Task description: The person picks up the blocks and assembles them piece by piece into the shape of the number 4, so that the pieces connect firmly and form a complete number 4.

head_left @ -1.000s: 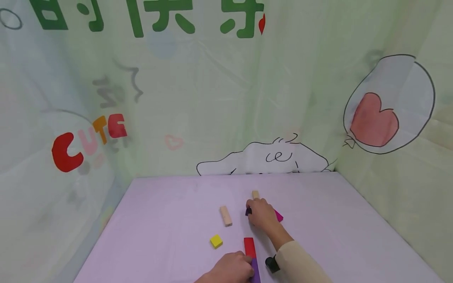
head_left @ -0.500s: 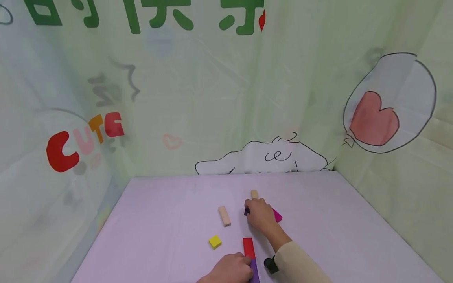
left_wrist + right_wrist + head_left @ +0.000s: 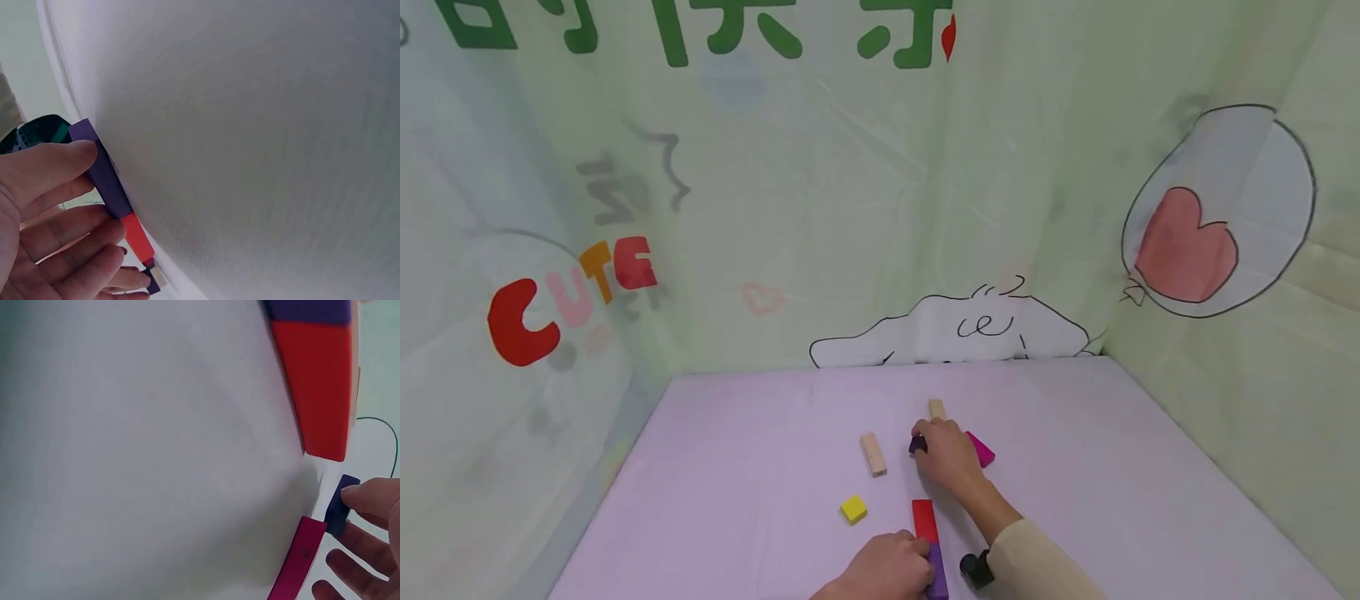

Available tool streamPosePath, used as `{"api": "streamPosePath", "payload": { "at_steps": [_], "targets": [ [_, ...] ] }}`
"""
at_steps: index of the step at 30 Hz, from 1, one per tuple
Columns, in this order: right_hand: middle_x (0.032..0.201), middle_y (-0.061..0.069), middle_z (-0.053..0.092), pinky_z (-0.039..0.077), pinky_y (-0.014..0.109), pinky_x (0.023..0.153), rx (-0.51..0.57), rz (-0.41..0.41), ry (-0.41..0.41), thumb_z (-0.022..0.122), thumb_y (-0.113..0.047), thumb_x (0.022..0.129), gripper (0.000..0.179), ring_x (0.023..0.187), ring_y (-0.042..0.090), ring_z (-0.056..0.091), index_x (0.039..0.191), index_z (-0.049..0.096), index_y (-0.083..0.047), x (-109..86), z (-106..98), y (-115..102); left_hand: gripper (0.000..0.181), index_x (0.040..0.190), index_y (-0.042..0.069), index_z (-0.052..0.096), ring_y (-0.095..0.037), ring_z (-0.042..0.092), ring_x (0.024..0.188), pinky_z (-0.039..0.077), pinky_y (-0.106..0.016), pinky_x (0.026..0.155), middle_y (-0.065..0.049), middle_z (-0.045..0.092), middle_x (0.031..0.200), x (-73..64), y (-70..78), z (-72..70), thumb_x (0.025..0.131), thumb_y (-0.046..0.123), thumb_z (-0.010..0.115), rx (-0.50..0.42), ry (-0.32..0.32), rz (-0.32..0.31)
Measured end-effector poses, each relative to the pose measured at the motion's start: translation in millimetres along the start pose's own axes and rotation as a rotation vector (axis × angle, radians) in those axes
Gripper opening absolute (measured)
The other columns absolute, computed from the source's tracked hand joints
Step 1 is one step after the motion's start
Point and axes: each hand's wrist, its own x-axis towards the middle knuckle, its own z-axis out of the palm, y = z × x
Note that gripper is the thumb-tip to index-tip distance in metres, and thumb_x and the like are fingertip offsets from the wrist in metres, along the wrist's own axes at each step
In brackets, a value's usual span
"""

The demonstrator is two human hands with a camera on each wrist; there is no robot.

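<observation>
We saw the right hand [image 3: 950,458] with its thumb and fingers pinching the dark blue block [image 3: 341,501], whose left end showed past the fingertips in the head view. We found the left hand [image 3: 887,568] nearer the person, thumb and fingertips gripping the purple block [image 3: 109,181].

We judged one relation to matter most: the red block [image 3: 925,521] met the purple block end to end, their shared long axis running away from the person, while the dark blue block lay beyond the red one's far end, apart from it. Its own long axis seemed to slant across that line, though the fingers hid much of it from above. We had the right hand as the nearer to that gap.

In the right wrist view, the magenta block [image 3: 297,559] appeared to meet one end of the dark blue block; we could not confirm contact. Farther out on the table [image 3: 737,475], we noted a wooden block [image 3: 936,408] just beyond the right hand, another plain wooden piece [image 3: 873,454] to its left, and a yellow cube [image 3: 853,509] left of the red block.
</observation>
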Motion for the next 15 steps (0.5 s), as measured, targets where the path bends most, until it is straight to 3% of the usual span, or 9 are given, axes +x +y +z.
{"api": "streamPosePath", "payload": {
  "at_steps": [15],
  "targets": [
    [0.104, 0.008, 0.071, 0.061, 0.038, 0.081, 0.086, 0.017, -0.010, 0.082, -0.013, 0.087, 0.025, 0.098, 0.024, 0.064, 0.111, 0.075, -0.013, -17.7, -14, -10, 0.015, 0.097, 0.026, 0.083, 0.000, 0.045, 0.067, 0.041, -0.010, 0.066, 0.012, 0.065, 0.078, -1.0, 1.9, -1.4, 0.093, 0.039, 0.077, -0.061, -0.019, -0.047]
  ]
}}
